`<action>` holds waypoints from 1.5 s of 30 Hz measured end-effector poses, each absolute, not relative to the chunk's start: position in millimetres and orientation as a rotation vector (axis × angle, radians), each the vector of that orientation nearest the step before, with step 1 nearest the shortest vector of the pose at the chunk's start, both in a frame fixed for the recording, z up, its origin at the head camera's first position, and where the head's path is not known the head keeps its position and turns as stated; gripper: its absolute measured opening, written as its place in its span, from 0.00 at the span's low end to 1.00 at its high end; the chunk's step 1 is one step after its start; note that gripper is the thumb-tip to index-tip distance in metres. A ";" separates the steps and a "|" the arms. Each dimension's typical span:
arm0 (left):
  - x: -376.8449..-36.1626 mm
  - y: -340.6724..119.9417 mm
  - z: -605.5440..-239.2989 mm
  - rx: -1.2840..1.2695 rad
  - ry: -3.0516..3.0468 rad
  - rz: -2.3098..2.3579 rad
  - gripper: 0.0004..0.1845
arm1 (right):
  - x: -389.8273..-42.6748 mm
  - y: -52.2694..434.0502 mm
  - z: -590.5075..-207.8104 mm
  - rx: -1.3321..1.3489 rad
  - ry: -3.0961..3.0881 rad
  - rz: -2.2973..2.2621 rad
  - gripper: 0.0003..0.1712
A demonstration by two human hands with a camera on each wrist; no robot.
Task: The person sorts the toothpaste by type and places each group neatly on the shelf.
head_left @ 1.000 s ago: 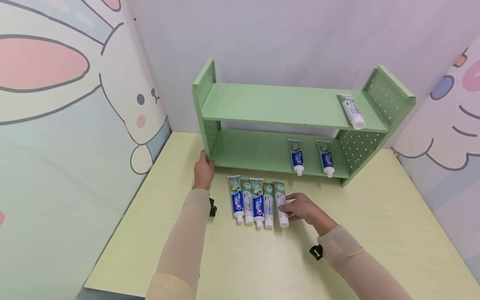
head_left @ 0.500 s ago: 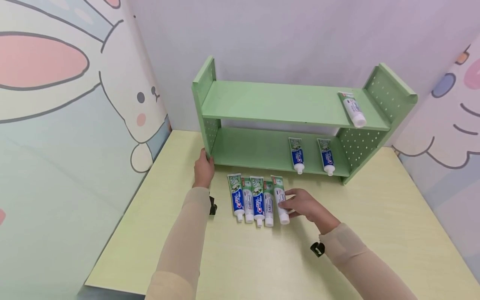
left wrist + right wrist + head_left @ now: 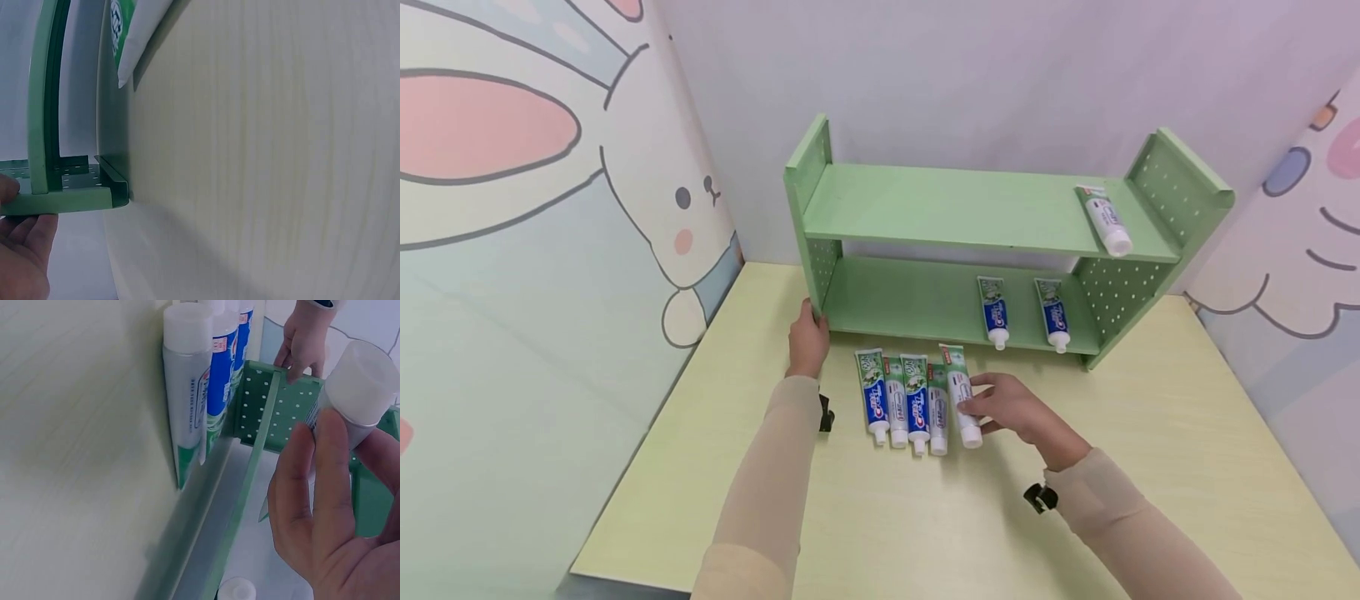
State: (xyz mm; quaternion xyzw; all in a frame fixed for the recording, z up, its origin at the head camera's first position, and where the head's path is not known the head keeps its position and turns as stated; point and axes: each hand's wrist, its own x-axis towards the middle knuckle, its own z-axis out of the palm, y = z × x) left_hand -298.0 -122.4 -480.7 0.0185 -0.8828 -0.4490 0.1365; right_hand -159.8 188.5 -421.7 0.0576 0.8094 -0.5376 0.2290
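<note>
My right hand pinches a white and green toothpaste tube near its cap, thumb on one side and fingers on the other. In the right wrist view the tube's white cap rises above the fingertips; the fingers hide much of its body. The tube appears lifted off the table, its tail toward the shelf. At the far left, my left hand grips the lower front of the green shelf's side panel. Several toothpaste tubes, blue-green and white-green alternating, lie in a row between the hands.
The two-tier green shelf stands at the back of the pale yellow table. On its lower board lie two blue-green tubes, caps forward. A white-green tube lies at the right of the upper board. Walls enclose the back and sides.
The right hand has raised the white-green tube from the end of the row and moved it slightly toward the shelf. The left hand stays on the side panel.
</note>
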 end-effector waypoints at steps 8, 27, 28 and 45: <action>-295.7 -121.0 -477.4 0.068 -2.571 -1.310 0.20 | -157.0 189.5 -409.4 0.123 2.233 -1.515 0.37; -295.3 -120.7 -478.1 0.053 -2.560 -1.321 0.19 | -151.0 196.4 -378.1 0.009 2.277 -1.544 0.37; -295.1 -120.7 -478.1 0.055 -2.560 -1.322 0.19 | -151.0 196.8 -376.4 0.003 2.280 -1.544 0.37; -294.6 -121.0 -478.9 0.053 -2.553 -1.326 0.19 | -147.9 204.0 -348.9 -0.082 2.322 -1.570 0.38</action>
